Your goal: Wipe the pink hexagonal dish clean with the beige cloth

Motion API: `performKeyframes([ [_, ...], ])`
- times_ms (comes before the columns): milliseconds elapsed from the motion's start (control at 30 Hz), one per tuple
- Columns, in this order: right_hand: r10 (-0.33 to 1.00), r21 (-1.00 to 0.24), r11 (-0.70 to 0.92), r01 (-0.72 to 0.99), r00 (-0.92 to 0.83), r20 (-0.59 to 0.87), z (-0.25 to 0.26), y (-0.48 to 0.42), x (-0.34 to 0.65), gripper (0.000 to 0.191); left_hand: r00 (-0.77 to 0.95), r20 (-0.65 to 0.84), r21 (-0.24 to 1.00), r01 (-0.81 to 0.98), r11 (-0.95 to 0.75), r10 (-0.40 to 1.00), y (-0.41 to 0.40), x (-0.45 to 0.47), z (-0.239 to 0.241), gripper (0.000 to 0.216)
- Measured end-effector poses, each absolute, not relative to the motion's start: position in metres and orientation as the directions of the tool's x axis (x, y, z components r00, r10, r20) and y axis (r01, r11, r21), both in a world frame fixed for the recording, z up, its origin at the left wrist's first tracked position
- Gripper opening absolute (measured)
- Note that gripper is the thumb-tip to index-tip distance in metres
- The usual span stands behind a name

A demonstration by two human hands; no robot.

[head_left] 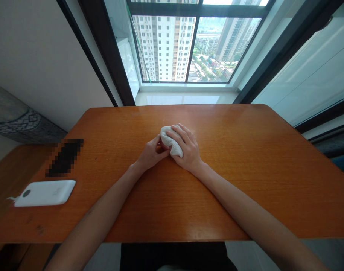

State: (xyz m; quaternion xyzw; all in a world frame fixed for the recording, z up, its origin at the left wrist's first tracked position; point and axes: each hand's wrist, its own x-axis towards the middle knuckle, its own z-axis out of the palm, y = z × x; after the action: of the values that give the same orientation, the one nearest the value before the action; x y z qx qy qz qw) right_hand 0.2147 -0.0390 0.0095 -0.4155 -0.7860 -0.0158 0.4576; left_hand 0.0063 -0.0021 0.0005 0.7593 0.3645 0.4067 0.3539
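Observation:
A bunched white cloth (171,140), perhaps a small towel, is at the middle of the wooden table (245,165). My right hand (188,148) lies over its right side, fingers curled round it. From the left, my left hand (152,152) meets the cloth with thumb and fingers bent in a pinch at its lower left edge. Part of the cloth is hidden under the right palm, and the left fingertips are partly covered by it.
At the table's left lie a white power-bank-like device (44,193) with a short cable and a dark pixelated object (65,158). Beyond the far edge is a window sill (186,98). The table's near edge runs just in front of my body.

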Motion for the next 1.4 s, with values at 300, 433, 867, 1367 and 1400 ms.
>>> performKeyframes([
  [300, 0.623, -0.389, 0.672, 0.63, -0.198, 0.756, 0.008, -0.036, 0.216, 0.056, 0.401, 0.38, 0.8, 0.311, -0.514, 0.834, -0.001, 0.007, 0.002, 0.049],
  [433, 0.641, -0.43, 0.666, 0.61, -0.174, 0.747, 0.006, -0.033, 0.218, 0.056, 0.398, 0.378, 0.802, 0.31, -0.511, 0.836, -0.001, 0.007, 0.001, 0.063],
  [867, 0.734, -0.613, 0.596, 0.519, -0.041, 0.678, 0.011, -0.034, 0.216, 0.047, 0.39, 0.366, 0.829, 0.276, -0.486, 0.845, 0.002, 0.005, -0.003, 0.069],
  [1367, 0.797, -0.749, 0.524, 0.405, 0.078, 0.599, -0.003, -0.025, 0.215, 0.054, 0.446, 0.276, 0.816, 0.359, -0.452, 0.852, 0.001, -0.001, 0.0, 0.059],
  [1400, 0.799, -0.753, 0.52, 0.404, 0.082, 0.596, -0.002, -0.025, 0.215, 0.055, 0.454, 0.266, 0.803, 0.384, -0.456, 0.851, 0.0, -0.001, 0.001, 0.058],
])
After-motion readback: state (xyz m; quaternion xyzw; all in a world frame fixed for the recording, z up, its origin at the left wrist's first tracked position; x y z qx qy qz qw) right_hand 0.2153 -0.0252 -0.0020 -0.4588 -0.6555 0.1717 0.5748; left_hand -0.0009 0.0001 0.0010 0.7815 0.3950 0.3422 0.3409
